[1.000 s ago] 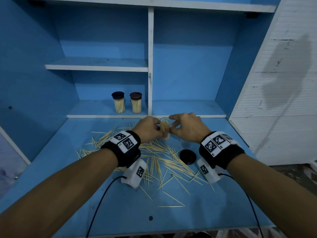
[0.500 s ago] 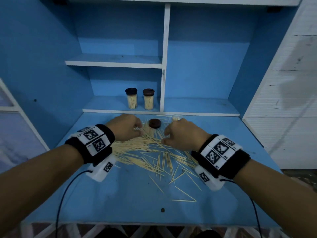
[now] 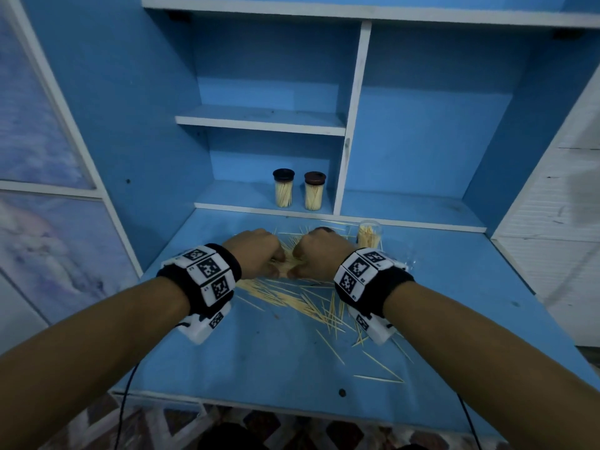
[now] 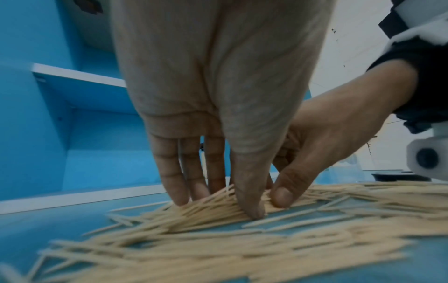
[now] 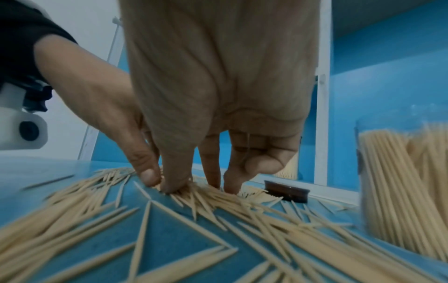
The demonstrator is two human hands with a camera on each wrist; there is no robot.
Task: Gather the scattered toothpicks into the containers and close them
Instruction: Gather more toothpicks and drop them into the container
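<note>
Toothpicks (image 3: pixel 311 300): scattered on the blue table (image 3: pixel 259 368), near to middle.
Left hand (image 3: pixel 256 251): fingertips and thumb pinching the pile.
Right hand (image 3: pixel 321 251): likewise, thumbs touching.
Open container (image 3: pixel 369 234): far right, upright.
Lid (image 5: pixel 286 193): just behind the right hand.

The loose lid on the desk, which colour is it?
Dark brown lid, clearest in the right wrist view.

Pale tan toothpicks (image 3: pixel 311 300) on a blue desk (image 3: pixel 259 358), dark brown lid (image 5: pixel 286 193), black-and-white checkered wristbands (image 3: pixel 207 274), white-edged blue shelves (image 3: pixel 259 120).
</note>
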